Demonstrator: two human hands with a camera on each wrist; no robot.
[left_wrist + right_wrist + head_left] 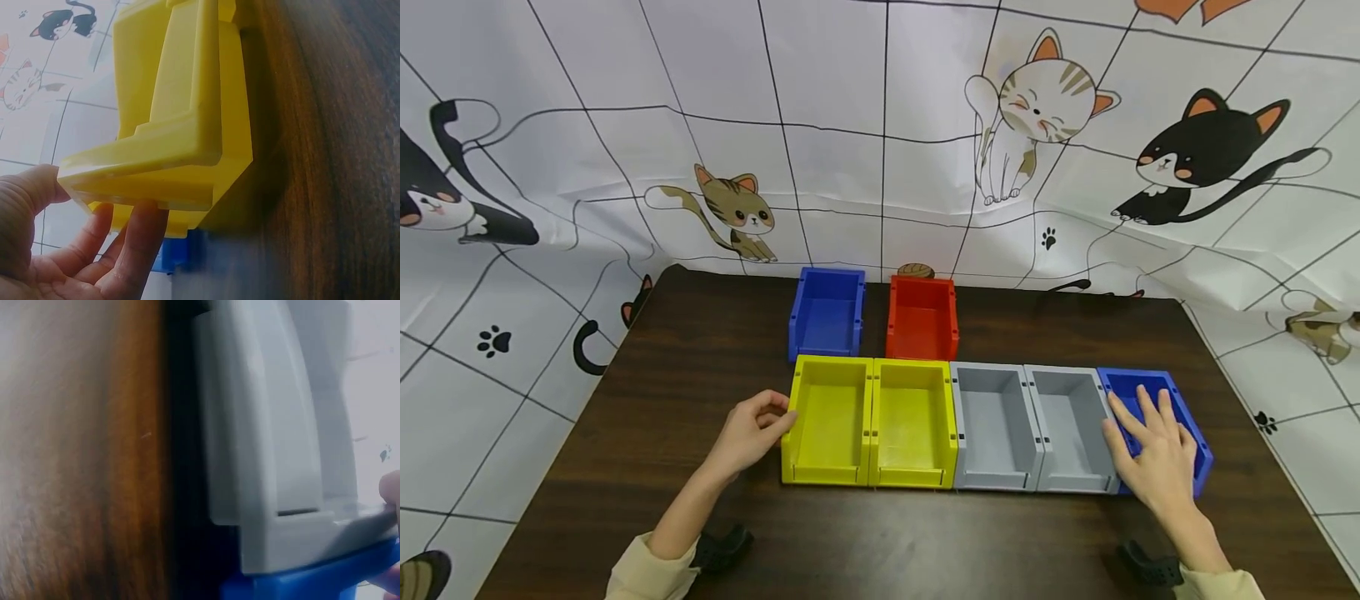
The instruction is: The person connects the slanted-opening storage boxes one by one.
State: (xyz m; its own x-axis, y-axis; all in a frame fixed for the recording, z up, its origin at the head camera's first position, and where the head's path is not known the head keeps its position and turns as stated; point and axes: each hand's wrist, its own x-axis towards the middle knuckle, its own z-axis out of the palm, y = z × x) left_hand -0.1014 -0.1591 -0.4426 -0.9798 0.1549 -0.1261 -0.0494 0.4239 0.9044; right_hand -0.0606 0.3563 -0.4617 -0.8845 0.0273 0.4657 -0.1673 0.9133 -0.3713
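In the head view, two yellow bins (833, 421) (913, 421), two grey bins (994, 429) (1067, 429) and a blue bin (1191, 417) stand side by side in a row. My left hand (748, 433) is at the outer wall of the leftmost yellow bin (137, 156), thumb at the rim and fingers against the outside. My right hand (1153, 462) spreads over the blue bin at the row's right end. Its thumb lies by the wall between grey and blue. The right wrist view catches only fingertips (390, 487) beside the grey bin (294, 425); the rest is cut off.
Behind the row, another blue bin (827, 312) and a red bin (922, 317) stand near the back of the dark wooden table (715, 333). A white sheet (850, 167) printed with cats hangs behind. Dark wrist bands (722, 548) sit on both wrists.
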